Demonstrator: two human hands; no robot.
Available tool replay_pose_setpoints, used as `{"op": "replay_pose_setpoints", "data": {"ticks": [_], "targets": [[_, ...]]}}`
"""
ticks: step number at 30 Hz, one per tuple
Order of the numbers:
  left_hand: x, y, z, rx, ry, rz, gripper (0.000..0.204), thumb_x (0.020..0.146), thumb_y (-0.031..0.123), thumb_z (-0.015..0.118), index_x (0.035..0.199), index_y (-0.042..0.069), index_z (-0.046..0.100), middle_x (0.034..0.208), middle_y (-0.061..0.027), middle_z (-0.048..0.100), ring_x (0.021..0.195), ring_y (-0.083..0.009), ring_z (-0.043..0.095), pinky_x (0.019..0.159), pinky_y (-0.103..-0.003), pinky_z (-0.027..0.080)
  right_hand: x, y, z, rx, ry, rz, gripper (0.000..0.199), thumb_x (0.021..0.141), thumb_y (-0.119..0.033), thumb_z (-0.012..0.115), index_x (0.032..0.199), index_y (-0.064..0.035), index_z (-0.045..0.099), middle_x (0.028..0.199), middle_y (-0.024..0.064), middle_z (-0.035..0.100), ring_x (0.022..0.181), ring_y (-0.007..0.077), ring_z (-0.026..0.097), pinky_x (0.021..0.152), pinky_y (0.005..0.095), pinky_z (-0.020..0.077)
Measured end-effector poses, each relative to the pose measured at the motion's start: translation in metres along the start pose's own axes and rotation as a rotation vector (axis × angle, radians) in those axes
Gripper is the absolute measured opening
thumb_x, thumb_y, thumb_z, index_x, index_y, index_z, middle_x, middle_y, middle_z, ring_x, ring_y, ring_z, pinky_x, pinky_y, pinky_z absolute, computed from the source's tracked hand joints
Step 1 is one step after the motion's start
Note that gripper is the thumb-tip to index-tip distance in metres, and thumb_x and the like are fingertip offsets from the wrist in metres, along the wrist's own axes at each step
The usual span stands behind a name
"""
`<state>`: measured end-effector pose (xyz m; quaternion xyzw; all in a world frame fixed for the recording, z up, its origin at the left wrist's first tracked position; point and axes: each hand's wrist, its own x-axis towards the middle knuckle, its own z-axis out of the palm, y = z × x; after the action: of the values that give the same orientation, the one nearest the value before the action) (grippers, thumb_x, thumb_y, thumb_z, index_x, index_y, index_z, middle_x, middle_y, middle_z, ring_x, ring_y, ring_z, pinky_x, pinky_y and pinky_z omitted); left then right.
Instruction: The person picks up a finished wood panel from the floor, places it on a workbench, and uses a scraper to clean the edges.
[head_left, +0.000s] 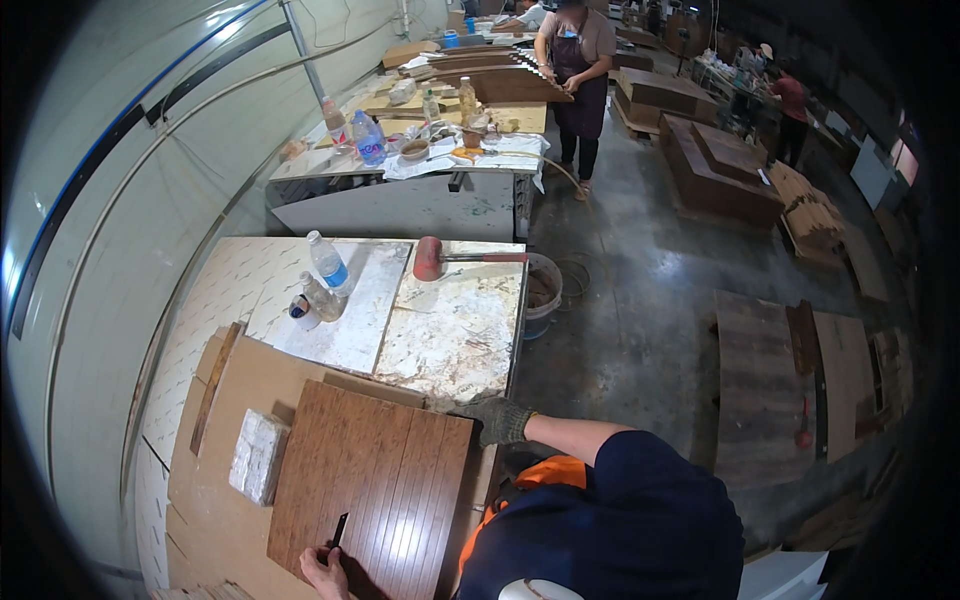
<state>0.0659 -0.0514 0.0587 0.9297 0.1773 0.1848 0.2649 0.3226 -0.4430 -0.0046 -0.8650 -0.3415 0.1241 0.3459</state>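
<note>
A brown slatted wooden panel (375, 470) with a glossy surface lies on the bench in front of me. Low on its left part, my bare left hand (325, 573) is closed around a slim black cutter (341, 530), its slanted tip pointing away from me. My right hand (500, 421), in a grey knitted glove, holds the panel at its far right corner; some of its fingertips are hidden. Beside the panel's left edge sits a block wrapped in whitish plastic (259, 457). Brown board (225, 440) lies beneath the panel and the block.
Beyond the panel, a red-headed mallet (430, 259) and plastic bottles (328, 262) stand on the white bench top (440, 335). A bucket (541, 295) is on the floor at the bench's right. Farther off, a person (578, 80) works at another bench. Boards (765, 400) lie at right.
</note>
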Motion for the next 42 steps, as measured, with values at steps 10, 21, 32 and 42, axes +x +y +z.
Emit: {"op": "replay_pose_setpoints", "data": {"ticks": [10, 21, 32, 42], "targets": [[-0.035, -0.022, 0.012, -0.772, 0.416, -0.480, 0.015, 0.080, 0.004, 0.063, 0.083, 0.012, 0.051, 0.084, -0.0078, 0.056, 0.075, -0.0230, 0.055, 0.068, -0.033, 0.051, -0.032, -0.028, -0.041, -0.093, 0.147, 0.088, 0.090, 0.064, -0.031, 0.074, 0.140, -0.0091, 0.031, 0.135, 0.0217, 0.041, 0.126, 0.0353, 0.038, 0.107, 0.0415, 0.0279], [-0.019, 0.124, 0.044, -1.366, 0.330, -0.405, 0.015, 0.078, -0.007, 0.059, 0.084, 0.004, 0.050, 0.084, -0.0085, 0.055, 0.077, -0.0196, 0.057, 0.076, -0.033, 0.048, -0.011, -0.143, -0.012, 0.293, -0.039, -0.327, 0.057, 0.083, -0.038, 0.062, 0.127, -0.0047, 0.048, 0.116, 0.0173, 0.055, 0.113, 0.0334, 0.050, 0.092, 0.0417, 0.0427], [-0.040, 0.167, 0.055, -1.341, 0.168, -0.414, 0.023, 0.074, -0.012, 0.063, 0.076, 0.005, 0.048, 0.077, -0.0039, 0.055, 0.072, -0.0115, 0.051, 0.072, -0.025, 0.044, 0.007, -0.186, 0.050, 0.769, -0.026, -0.412, 0.027, 0.086, -0.019, 0.058, 0.106, -0.0017, 0.058, 0.095, 0.0150, 0.062, 0.086, 0.0284, 0.062, 0.075, 0.0357, 0.0496], [-0.054, 0.171, 0.056, -1.189, 0.147, -0.520, 0.018, 0.076, -0.008, 0.065, 0.085, 0.003, 0.055, 0.085, -0.0087, 0.062, 0.078, -0.0152, 0.058, 0.073, -0.027, 0.047, 0.013, -0.184, 0.037, 0.874, 0.028, -0.293, 0.025, 0.088, -0.019, 0.057, 0.104, 0.0004, 0.057, 0.084, 0.0113, 0.063, 0.079, 0.0215, 0.063, 0.070, 0.0323, 0.0501]]}}
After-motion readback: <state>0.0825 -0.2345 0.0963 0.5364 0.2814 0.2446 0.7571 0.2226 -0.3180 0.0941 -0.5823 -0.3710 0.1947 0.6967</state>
